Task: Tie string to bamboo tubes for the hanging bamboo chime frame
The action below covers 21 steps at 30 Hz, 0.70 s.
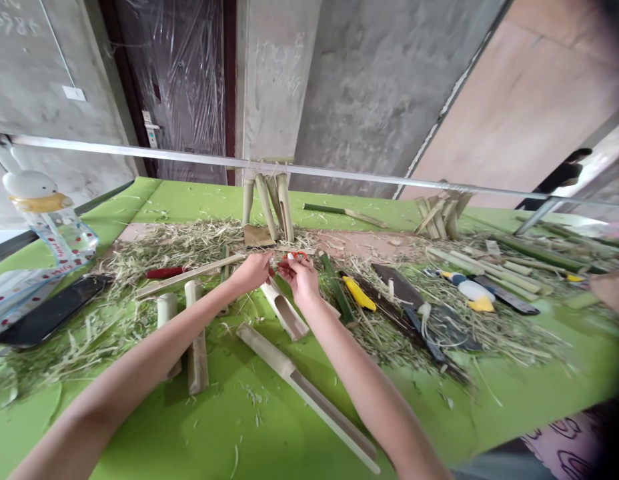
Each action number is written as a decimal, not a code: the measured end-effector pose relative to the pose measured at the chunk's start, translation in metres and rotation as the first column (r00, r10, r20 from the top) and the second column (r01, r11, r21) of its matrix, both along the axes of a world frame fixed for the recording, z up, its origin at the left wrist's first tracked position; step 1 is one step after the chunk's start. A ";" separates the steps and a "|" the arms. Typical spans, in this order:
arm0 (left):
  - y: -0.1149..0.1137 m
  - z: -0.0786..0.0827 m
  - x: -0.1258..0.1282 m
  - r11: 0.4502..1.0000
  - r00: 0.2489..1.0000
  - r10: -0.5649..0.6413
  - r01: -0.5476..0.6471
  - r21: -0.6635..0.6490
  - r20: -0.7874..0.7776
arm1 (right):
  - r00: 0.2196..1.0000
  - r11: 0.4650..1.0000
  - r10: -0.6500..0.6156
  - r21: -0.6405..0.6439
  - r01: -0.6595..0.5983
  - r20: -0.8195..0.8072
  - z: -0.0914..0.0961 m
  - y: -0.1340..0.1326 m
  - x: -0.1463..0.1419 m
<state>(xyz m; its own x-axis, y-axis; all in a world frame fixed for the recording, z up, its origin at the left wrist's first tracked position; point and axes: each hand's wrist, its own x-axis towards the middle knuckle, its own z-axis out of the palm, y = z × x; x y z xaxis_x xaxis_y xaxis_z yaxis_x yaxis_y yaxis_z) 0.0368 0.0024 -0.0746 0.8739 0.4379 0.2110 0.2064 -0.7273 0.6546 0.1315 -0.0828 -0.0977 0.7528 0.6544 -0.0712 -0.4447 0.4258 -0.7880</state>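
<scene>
My left hand (253, 271) and my right hand (300, 275) meet at the middle of the green table (214, 427), fingers curled. Between them is a small red-handled tool (295, 256), probably scissors, gripped by the right hand; the left hand's fingertips pinch something tiny beside it. Just below the hands lies a short split bamboo piece (285, 312). A long split bamboo trough (309, 395) lies nearer to me. Several short bamboo sections (195, 337) lie under my left forearm.
Bamboo shavings (154, 257) litter the table. A yellow-handled knife (359, 295), dark blades (414, 313) and a white-yellow tool (473, 293) lie right. Bundled bamboo stands (269, 203) upright behind. A rabbit-topped bottle (49, 213) and black phone (52, 310) sit left. A metal rail (339, 172) crosses above.
</scene>
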 end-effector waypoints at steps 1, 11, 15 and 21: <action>-0.001 0.000 0.000 1.000 1.000 0.003 -0.003 -0.003 0.016 | 1.000 1.000 0.009 0.009 -0.009 -0.005 0.000 0.000 0.000; -0.006 -0.001 0.000 0.999 0.997 -0.038 0.040 -0.032 0.068 | 1.000 0.999 -0.007 0.043 0.007 -0.005 -0.001 0.000 0.001; -0.008 -0.005 0.002 0.995 0.995 -0.098 0.099 -0.033 0.025 | 0.999 0.997 -0.031 0.069 0.029 0.036 0.000 0.000 0.001; -0.009 -0.006 0.005 0.978 0.995 -0.072 0.083 -0.192 0.062 | 0.999 0.994 0.025 0.103 -0.029 0.040 0.006 -0.001 0.003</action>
